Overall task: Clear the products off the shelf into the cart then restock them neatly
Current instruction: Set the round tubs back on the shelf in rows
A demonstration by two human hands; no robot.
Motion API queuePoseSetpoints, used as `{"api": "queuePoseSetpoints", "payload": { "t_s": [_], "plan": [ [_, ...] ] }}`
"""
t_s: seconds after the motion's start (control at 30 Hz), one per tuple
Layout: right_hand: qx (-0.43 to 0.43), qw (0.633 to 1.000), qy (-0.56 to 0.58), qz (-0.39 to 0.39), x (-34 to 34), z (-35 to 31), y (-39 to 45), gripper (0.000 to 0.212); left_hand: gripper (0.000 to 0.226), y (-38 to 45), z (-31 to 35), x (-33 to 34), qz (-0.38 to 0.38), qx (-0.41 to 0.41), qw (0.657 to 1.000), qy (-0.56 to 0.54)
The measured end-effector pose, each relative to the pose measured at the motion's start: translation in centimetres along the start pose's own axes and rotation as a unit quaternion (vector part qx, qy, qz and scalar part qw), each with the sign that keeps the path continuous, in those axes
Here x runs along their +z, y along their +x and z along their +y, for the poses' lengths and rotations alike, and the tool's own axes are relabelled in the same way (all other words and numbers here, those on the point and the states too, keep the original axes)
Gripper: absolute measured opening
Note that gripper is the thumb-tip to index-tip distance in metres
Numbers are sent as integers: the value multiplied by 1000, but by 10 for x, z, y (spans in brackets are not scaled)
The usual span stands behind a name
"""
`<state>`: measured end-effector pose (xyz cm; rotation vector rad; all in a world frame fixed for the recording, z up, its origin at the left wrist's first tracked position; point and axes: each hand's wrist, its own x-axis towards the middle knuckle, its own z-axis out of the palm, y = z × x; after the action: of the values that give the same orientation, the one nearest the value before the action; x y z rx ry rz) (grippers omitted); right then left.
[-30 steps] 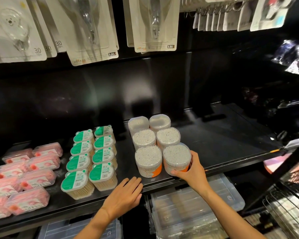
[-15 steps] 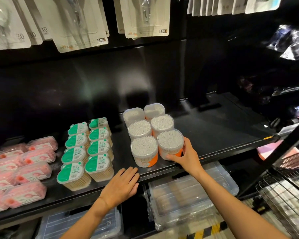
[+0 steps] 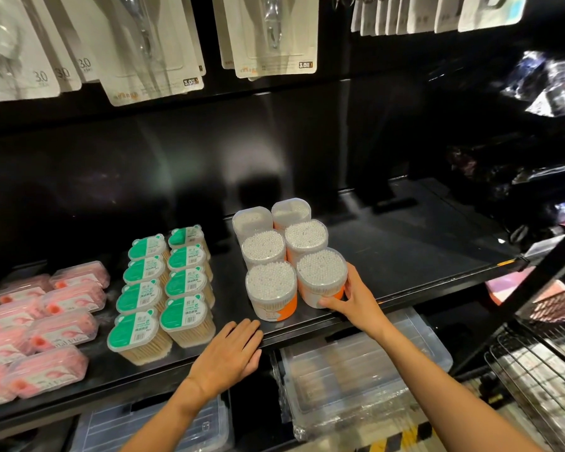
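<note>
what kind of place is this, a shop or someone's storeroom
Most likely a discount shop aisle: carded goods with printed 3.0 price marks hang above a black shelf, where cotton swab tubs and green-lidded toothpick boxes stand in neat rows.

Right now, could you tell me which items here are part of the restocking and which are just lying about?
Part of the job:
- cotton swab tub, gripped by the right hand
- green-lidded toothpick boxes
- pink packs
- shelf, left hand resting on its edge

Lying about:
- hanging carded items
- clear bins below

Six upright cotton-swab tubs (image 3: 322, 277) in two rows on black shelf (image 3: 405, 256)
</note>
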<state>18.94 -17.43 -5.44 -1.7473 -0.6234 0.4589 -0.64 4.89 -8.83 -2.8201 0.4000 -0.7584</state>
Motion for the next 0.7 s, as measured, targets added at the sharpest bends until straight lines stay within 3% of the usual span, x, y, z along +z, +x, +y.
{"api": "queuePoseSetpoints", "payload": {
  "t_s": [0.37, 0.5, 0.6, 0.7],
  "plan": [
    [-12, 1000, 21, 17, -3, 0, -10, 94, 55, 1, 2, -10, -48, -47, 997, -35],
    [-5, 994, -5, 113, -19, 0, -41, 62, 52, 9, 22, -16, -18, -90, 993, -79],
    [-34, 980, -50, 192, -46, 6, -73, 35, 41, 36, 60, -14, -5, -61, 990, -126],
    [-53, 966, -136, 215, -85, 16, -108, 27, 33, 83, 105, -5, -7, -32, 982, -188]
  ]
}}
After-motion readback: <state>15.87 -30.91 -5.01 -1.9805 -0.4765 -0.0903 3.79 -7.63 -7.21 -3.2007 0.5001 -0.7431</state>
